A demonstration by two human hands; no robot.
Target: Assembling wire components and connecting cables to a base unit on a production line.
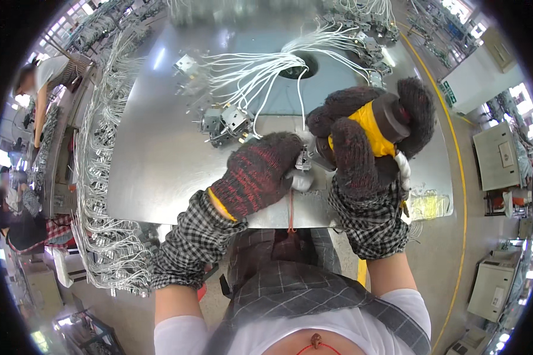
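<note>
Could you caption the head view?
Gloved left hand steadies a part while right hand presses a yellow tool on it.

Bare metal table (160,160) with white-wired switch parts (225,121) on top

Grey factory floor (438,260) with a yellow line (461,195), brightly lit.

I see open metal table (160,154) left of my left hand (259,173), a free lane. Ahead, small parts (224,123) and white wires (260,68) block the way. My right hand (367,142) has bare table just beyond it; hanging wire bundles (100,225) crowd the left edge.
</note>
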